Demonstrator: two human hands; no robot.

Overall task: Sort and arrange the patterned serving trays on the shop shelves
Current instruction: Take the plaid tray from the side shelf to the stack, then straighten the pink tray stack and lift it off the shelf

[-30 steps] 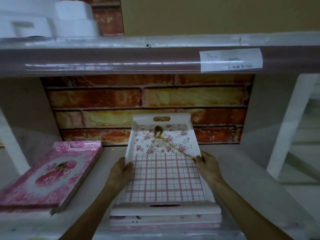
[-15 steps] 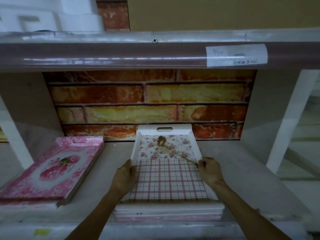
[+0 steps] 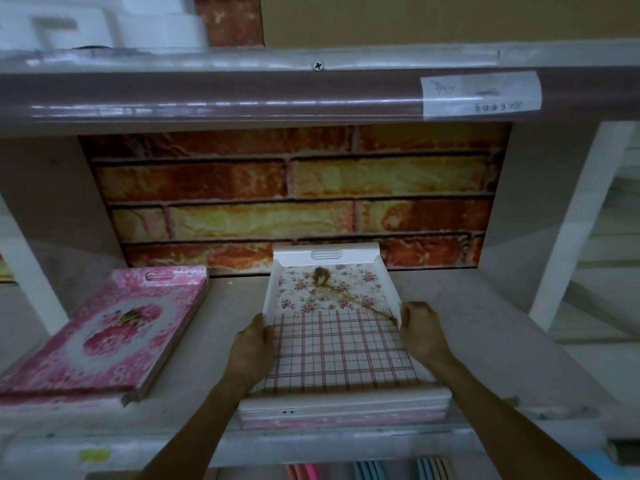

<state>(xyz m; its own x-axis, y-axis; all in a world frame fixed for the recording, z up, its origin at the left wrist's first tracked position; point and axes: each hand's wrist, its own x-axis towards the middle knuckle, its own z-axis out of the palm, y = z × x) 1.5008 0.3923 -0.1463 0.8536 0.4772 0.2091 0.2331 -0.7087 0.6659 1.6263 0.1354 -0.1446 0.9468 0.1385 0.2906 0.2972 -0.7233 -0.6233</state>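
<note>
A white serving tray (image 3: 332, 341) with a floral picture and a red check pattern lies on top of a short stack of trays (image 3: 343, 408) on the grey shelf (image 3: 485, 341). My left hand (image 3: 251, 351) grips its left rim and my right hand (image 3: 420, 336) grips its right rim. The tray's far handle slot sits close to the brick-pattern back wall. A pink rose-patterned stack of trays (image 3: 107, 334) lies face down at the left of the same shelf.
The upper shelf edge (image 3: 242, 95) overhangs close above, with a paper label (image 3: 481, 95) at the right and white foam blocks (image 3: 104, 26) on top. White uprights (image 3: 571, 220) flank the bay. Coloured items (image 3: 370, 471) show on the shelf below.
Both hands have pushed the checked tray further back on the stack, towards the brick wall. The camera has moved in closer.
</note>
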